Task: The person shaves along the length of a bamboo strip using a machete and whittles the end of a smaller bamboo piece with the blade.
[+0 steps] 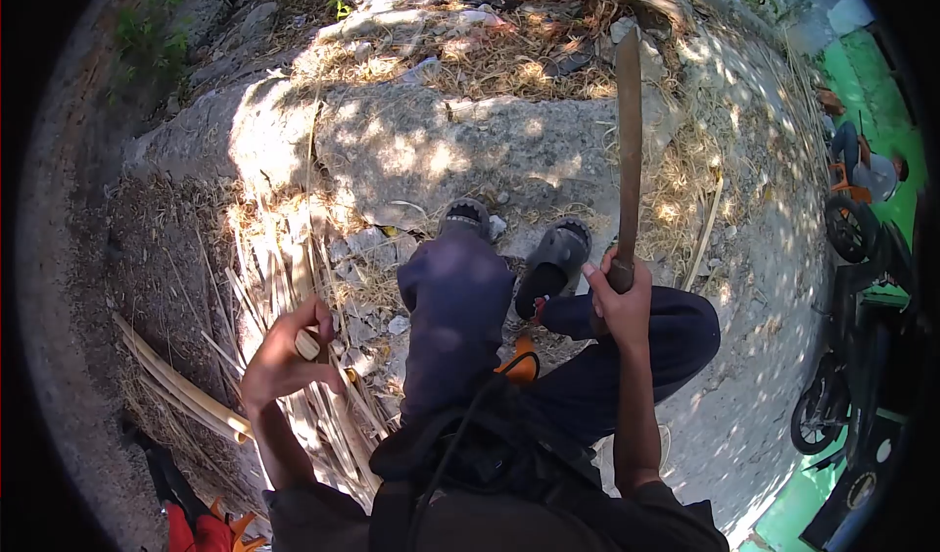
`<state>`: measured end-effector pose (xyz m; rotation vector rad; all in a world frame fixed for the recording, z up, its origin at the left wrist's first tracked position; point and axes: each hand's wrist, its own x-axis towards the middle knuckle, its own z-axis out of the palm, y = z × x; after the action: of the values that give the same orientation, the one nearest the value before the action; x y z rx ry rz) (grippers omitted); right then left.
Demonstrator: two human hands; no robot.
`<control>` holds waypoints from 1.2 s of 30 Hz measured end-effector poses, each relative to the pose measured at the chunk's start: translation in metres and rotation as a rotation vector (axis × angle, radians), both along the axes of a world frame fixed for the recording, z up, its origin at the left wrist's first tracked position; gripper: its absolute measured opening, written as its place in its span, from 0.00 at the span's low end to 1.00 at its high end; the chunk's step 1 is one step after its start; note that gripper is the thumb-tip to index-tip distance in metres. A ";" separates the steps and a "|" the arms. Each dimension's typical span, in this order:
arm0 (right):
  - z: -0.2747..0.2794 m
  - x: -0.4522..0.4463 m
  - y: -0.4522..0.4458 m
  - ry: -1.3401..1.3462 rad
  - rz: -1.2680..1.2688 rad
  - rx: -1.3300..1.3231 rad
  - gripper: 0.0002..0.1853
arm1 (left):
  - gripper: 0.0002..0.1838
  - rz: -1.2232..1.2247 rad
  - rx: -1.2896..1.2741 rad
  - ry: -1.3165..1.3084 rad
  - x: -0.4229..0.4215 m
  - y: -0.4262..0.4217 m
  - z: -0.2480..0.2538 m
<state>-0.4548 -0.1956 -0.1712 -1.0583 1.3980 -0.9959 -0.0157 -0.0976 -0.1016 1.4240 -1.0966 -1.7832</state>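
My right hand [625, 302] is closed round the handle of a long machete [630, 141]. Its brownish blade points up and away from me, past my bent knee. On the other side, my left hand [284, 356] is curled with thumb and fingers about a pale bamboo piece [308, 344], whose cut end shows between them. Below and beyond that hand lies a loose pile of split bamboo strips [284, 268]. The machete blade is well apart from the bamboo.
Thicker bamboo poles [186, 385] lie at the left. A concrete ledge [392, 145] with dry shavings runs in front of my shoes [554, 268]. Motorcycles [852, 356] and a seated person [871, 165] are at the right; another person in red [196, 530] is at the lower left.
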 end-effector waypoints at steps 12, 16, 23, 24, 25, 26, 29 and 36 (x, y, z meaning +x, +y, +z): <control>-0.115 0.021 -0.062 0.151 -0.033 0.100 0.16 | 0.25 -0.255 -0.269 -0.534 -0.058 -0.317 -0.238; -0.169 0.024 -0.083 0.197 0.009 0.159 0.16 | 0.28 -0.298 -0.410 -0.901 -0.068 -0.380 -0.351; -0.233 0.042 -0.116 0.352 0.127 0.142 0.24 | 0.35 -0.438 -0.140 -1.115 -0.079 -0.408 -0.409; -0.237 0.048 -0.123 0.279 0.148 0.204 0.25 | 0.37 -0.490 -0.106 -1.117 -0.079 -0.412 -0.415; -0.245 0.055 -0.132 0.343 0.191 0.181 0.27 | 0.38 -0.542 -0.074 -1.118 -0.078 -0.418 -0.423; -0.253 0.063 -0.139 0.343 0.197 0.179 0.27 | 0.38 -0.536 -0.071 -1.119 -0.077 -0.423 -0.430; -0.258 0.088 -0.158 0.352 0.258 0.027 0.29 | 0.40 -0.514 -0.051 -1.157 -0.084 -0.433 -0.440; -0.285 0.123 -0.184 0.316 0.279 0.048 0.28 | 0.41 -0.394 0.065 -1.234 -0.098 -0.443 -0.403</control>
<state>-0.3318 -0.3797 -0.4561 -1.3752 1.4656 -0.6068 -0.1137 -0.5405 -0.5048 2.5778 -2.0008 -1.0165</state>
